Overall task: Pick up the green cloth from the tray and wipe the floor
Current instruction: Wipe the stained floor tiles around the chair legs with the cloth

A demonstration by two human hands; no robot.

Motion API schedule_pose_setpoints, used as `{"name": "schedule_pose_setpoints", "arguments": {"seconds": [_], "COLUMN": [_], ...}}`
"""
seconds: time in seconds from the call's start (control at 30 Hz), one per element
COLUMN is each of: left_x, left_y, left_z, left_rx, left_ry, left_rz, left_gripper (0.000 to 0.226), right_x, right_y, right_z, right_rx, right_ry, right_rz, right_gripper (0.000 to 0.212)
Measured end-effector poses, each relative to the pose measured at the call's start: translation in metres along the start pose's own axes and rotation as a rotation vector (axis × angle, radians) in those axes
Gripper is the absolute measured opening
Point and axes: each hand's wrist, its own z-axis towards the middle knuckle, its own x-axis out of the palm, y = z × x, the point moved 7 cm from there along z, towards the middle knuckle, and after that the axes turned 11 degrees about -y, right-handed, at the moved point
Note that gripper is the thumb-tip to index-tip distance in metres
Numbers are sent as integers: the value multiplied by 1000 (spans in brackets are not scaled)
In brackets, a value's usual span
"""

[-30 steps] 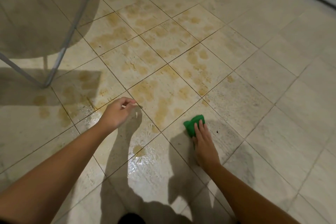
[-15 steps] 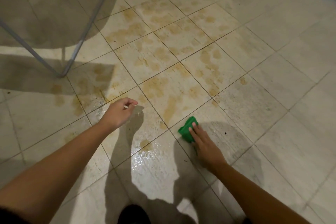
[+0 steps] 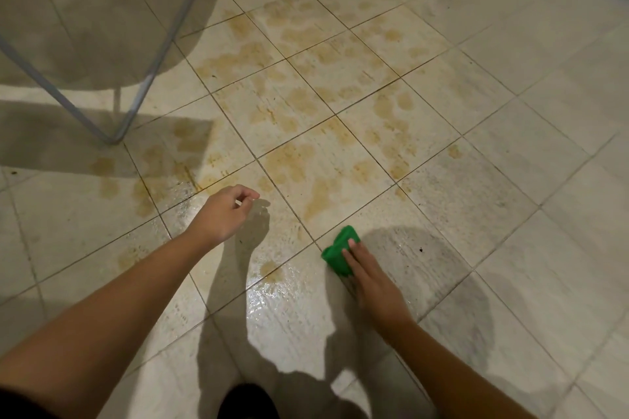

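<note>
The right hand (image 3: 371,279) presses the green cloth (image 3: 337,253) on the wet floor (image 3: 510,214) at 5 o'clock — grip released, fingers straight. The left hand (image 3: 223,214), at 8 o'clock, hovers loosely curled — grasping nothing.

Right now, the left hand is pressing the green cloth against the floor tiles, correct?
No: the head view shows the right hand pressing the green cloth against the floor tiles. The left hand hovers apart, holding nothing.
</note>
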Motion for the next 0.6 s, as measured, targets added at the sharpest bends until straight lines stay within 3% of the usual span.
{"name": "schedule_pose_setpoints", "arguments": {"seconds": [0.13, 0.2, 0.27, 0.5, 0.6], "left_x": [3, 2, 2, -5, -8], "left_y": [-6, -7, -6, 3, 10], "left_z": [0, 1, 1, 1, 1], "left_rx": [32, 40, 42, 21, 7], "left_ry": [2, 0, -3, -24, -30], "left_rz": [-15, -19, -12, 19, 21], "left_gripper": [20, 20, 20, 20, 20], "right_x": [-25, -22, -10, 15, 5], "right_y": [-42, -46, -31, 31, -2], "right_z": [19, 43, 63, 20, -2], "right_rx": [152, 311, 354, -13, -39], "right_ry": [-109, -138, -147, -58, 19], "right_rz": [-10, -26, -40, -9, -47], "right_gripper": [47, 49, 48, 39, 60]}}
